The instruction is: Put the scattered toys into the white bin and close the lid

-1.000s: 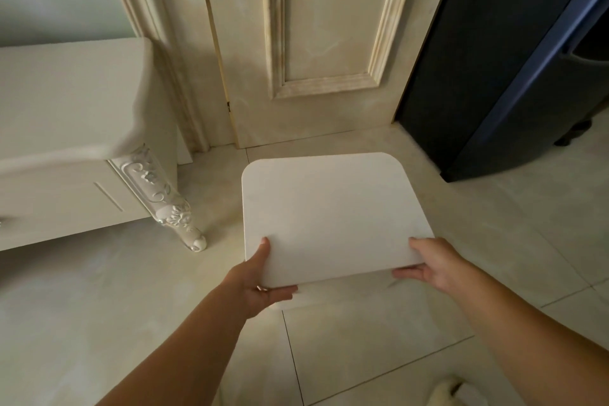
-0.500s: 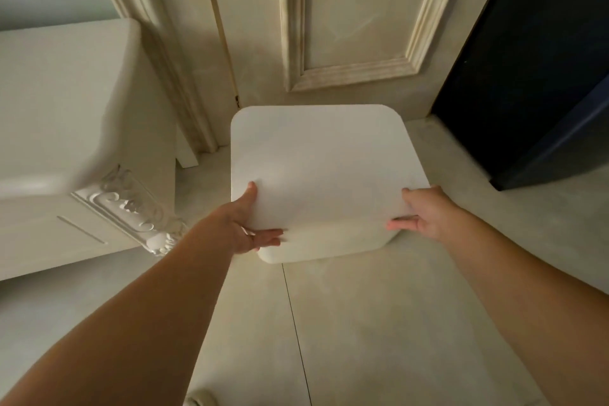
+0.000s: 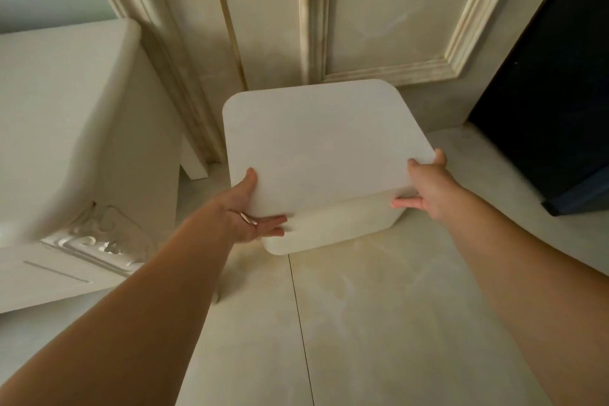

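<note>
The flat white lid (image 3: pixel 323 145) covers the top of the white bin (image 3: pixel 333 227), which stands on the floor in front of the door. My left hand (image 3: pixel 250 211) holds the lid's near left corner, thumb on top and fingers underneath. On the near right corner my right hand (image 3: pixel 425 188) grips the lid the same way. The lid's near edge overhangs the bin's front wall. Whatever is inside the bin is hidden, and no toys are in view.
A white cabinet (image 3: pixel 66 128) with a carved leg stands at the left. A cream panelled door (image 3: pixel 362 10) is right behind the bin. A dark blue object (image 3: pixel 553 92) fills the right side. Pale floor tiles (image 3: pixel 379 323) stretch toward me.
Both hands carried the lid forward over the bin and lowered it onto the top. The camera moved closer to the door.
</note>
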`<action>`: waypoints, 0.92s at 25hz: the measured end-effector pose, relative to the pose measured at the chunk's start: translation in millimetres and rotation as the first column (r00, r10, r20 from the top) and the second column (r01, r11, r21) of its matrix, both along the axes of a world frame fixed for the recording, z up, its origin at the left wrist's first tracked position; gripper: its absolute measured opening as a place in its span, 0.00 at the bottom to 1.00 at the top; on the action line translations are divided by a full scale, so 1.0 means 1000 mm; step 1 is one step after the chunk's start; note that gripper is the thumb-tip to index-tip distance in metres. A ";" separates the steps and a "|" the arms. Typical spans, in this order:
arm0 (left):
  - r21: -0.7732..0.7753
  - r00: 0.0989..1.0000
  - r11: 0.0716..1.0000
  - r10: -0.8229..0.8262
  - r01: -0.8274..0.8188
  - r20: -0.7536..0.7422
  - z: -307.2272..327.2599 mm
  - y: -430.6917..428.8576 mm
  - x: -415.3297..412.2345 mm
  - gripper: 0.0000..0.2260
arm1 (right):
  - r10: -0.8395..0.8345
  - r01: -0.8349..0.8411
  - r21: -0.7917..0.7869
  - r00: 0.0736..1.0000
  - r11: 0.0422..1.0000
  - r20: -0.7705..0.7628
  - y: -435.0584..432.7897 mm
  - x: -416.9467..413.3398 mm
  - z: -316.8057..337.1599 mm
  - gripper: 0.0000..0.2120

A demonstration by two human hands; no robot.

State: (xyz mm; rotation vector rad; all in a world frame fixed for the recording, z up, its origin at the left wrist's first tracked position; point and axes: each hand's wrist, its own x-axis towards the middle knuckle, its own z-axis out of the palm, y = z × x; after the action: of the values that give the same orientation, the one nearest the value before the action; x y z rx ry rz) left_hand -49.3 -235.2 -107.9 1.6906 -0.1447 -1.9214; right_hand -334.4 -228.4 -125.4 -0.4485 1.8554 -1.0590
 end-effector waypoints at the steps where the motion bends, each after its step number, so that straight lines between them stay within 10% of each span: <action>1: 0.011 1.000 1.000 0.027 -0.027 -0.014 0.000 -0.005 0.000 0.33 | 0.010 -0.011 -0.008 1.000 1.000 -0.017 -0.006 0.002 -0.001 0.28; 14: -0.012 0.981 0.981 0.193 -0.193 0.025 0.012 -0.024 -0.004 0.35 | -0.033 0.032 -0.030 0.999 0.999 -0.030 -0.021 0.014 -0.006 0.29; 23: -0.182 0.961 0.943 0.276 -0.277 -0.034 0.018 0.009 -0.011 0.19 | 0.019 -0.015 -0.079 0.999 0.997 0.047 0.030 0.008 -0.008 0.31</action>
State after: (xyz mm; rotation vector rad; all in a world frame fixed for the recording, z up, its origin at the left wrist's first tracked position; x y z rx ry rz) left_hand -60.2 -226.0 -90.2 1.4933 -0.0746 -1.6530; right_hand -326.9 -198.6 -133.8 -0.4804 1.7697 -1.1248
